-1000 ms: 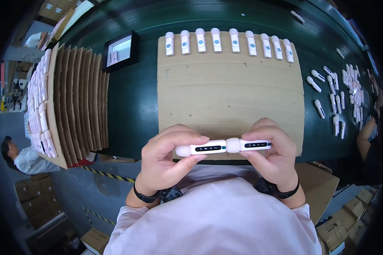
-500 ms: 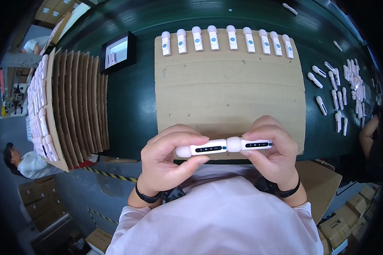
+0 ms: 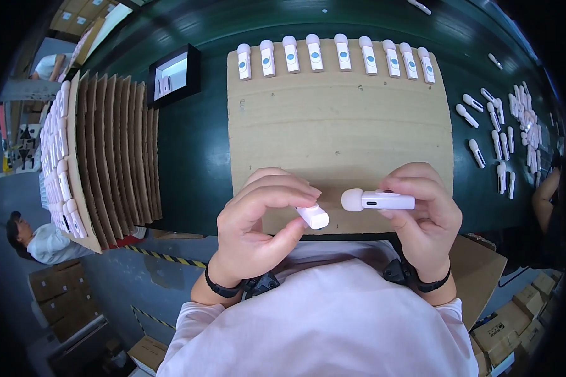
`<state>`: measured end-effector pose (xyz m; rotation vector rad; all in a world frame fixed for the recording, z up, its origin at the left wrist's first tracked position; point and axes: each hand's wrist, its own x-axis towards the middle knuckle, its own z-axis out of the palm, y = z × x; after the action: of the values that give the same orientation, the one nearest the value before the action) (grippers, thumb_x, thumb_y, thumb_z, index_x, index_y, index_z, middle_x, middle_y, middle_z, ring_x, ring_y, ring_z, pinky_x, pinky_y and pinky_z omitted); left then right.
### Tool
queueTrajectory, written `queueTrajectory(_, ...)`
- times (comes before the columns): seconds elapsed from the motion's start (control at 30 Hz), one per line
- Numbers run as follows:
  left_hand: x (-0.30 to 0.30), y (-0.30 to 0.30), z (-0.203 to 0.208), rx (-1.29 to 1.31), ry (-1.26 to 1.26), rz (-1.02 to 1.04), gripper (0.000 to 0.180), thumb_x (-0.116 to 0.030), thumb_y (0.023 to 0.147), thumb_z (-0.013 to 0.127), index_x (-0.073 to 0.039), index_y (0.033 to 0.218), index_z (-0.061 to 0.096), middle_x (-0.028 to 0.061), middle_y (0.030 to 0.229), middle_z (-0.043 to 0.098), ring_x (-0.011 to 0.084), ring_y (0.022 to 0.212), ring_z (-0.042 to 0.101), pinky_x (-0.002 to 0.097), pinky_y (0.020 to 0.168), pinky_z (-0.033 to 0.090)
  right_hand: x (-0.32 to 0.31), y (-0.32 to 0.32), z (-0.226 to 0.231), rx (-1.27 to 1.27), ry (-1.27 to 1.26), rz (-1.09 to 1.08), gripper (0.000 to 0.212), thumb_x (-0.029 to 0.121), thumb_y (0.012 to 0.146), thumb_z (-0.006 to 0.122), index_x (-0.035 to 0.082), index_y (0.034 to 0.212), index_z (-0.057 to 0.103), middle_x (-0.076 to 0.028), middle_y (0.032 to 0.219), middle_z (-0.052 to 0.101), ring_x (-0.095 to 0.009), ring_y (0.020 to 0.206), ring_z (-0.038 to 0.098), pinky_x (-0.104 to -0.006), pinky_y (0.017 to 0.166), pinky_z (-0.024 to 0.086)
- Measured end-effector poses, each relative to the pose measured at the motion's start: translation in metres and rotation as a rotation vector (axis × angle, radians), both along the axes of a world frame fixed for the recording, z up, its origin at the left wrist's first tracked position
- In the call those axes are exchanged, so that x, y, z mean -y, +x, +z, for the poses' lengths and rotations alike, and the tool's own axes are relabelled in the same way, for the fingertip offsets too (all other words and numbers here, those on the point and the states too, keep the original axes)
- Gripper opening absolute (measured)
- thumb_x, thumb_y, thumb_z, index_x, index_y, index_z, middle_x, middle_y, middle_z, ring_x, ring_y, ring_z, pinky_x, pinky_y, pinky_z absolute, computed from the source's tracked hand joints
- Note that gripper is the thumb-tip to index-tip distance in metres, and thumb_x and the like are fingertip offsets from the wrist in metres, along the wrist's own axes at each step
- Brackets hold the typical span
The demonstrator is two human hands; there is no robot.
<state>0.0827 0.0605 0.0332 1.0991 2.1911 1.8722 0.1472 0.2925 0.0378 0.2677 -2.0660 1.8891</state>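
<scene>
In my left hand [image 3: 253, 221] a small white wand massager [image 3: 315, 217] is pinched between thumb and fingers. Its flat end points toward me, and its head is hidden in the hand. My right hand [image 3: 426, 217] grips a second white wand massager [image 3: 383, 200] near its base. That one lies sideways, its round pale-pink head facing left and a small dark slot on the side toward me. Both hands are above the near edge of a cardboard sheet [image 3: 339, 129]. Along its far edge lie several like massagers [image 3: 315, 56] in a row, blue round marks up.
Loose massagers [image 3: 477, 154] and a larger heap [image 3: 527, 119] lie on the dark green table [image 3: 195, 144] at right. Upright cardboard sheets [image 3: 116, 157] stand at left beside a black-framed box [image 3: 196, 78]. A person [image 3: 41, 242] is far left; another person's arm [image 3: 543, 195] shows at right.
Both massagers have been turned, so their black panels no longer face up. My hands have moved apart, and the two massagers no longer line up end to end.
</scene>
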Motion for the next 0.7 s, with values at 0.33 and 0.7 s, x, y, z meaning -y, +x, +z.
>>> queueTrajectory(0.33, -0.008, 0.012, 0.009, 0.17, 0.017, 0.033, 0.034, 0.006, 0.078, 0.07, 0.008, 0.11, 0.06, 0.0155, 0.103, 0.062, 0.021, 0.098, 0.061, 0.0306, 0.084, 0.049, 0.024, -0.008, 0.0, 0.074, 0.046, 0.168, 0.028, -0.003, 0.079, 0.069, -0.002, 0.106, 0.064, -0.013, 0.095, 0.063, -0.019, 0.084, 0.063, -0.0281, 0.07, 0.051)
queueTrajectory(0.7, -0.012, 0.012, 0.007, 0.089, 0.023, 0.112, 0.031, 0.003, 0.078, 0.072, 0.005, 0.107, 0.064, 0.0145, 0.095, 0.068, 0.0239, 0.085, 0.066, 0.0323, 0.075, 0.053, 0.031, -0.01, -0.004, 0.015, 0.003, 0.155, 0.026, -0.003, 0.08, 0.07, -0.002, 0.105, 0.063, -0.011, 0.093, 0.064, -0.018, 0.082, 0.062, -0.0291, 0.071, 0.05)
